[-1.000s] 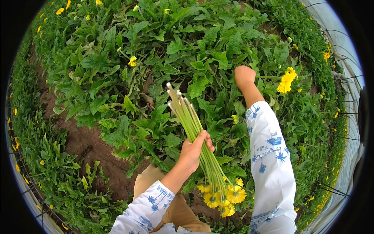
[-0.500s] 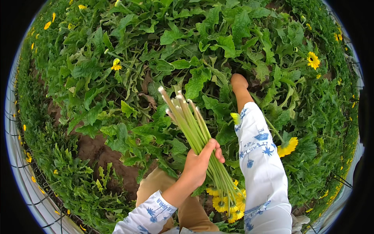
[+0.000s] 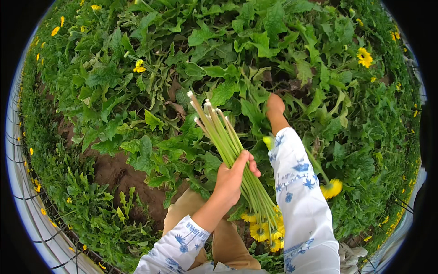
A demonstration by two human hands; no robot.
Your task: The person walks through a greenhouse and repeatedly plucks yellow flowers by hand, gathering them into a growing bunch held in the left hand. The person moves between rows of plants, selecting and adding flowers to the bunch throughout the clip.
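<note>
My left hand [image 3: 231, 179] is closed around a bunch of yellow gerberas [image 3: 228, 141]. Their pale cut-looking stem ends point up and away from me, and the yellow heads [image 3: 260, 232] hang down towards my legs, partly behind my right sleeve. My right hand [image 3: 275, 106] reaches down among the green leaves of the plants, and its fingers are hidden there. Beside my right forearm, a yellow gerbera [image 3: 331, 188] leans on a green stem [image 3: 317, 164] whose upper part runs towards that hand. A yellow-green bud [image 3: 268, 142] shows at my right cuff's left edge.
Dense leafy gerbera plants [image 3: 114, 91] surround me, with single yellow blooms such as one at far right [image 3: 364, 57] and one at left [image 3: 139, 66]. Brown soil [image 3: 127, 180] shows at lower left. Pale sheeting [image 3: 39, 228] with dark wires lines the left rim.
My right hand has drawn slightly nearer and to the left, with its sleeve. The gerbera beside the forearm has shifted a little down and left. My left hand keeps its bunch, slightly higher.
</note>
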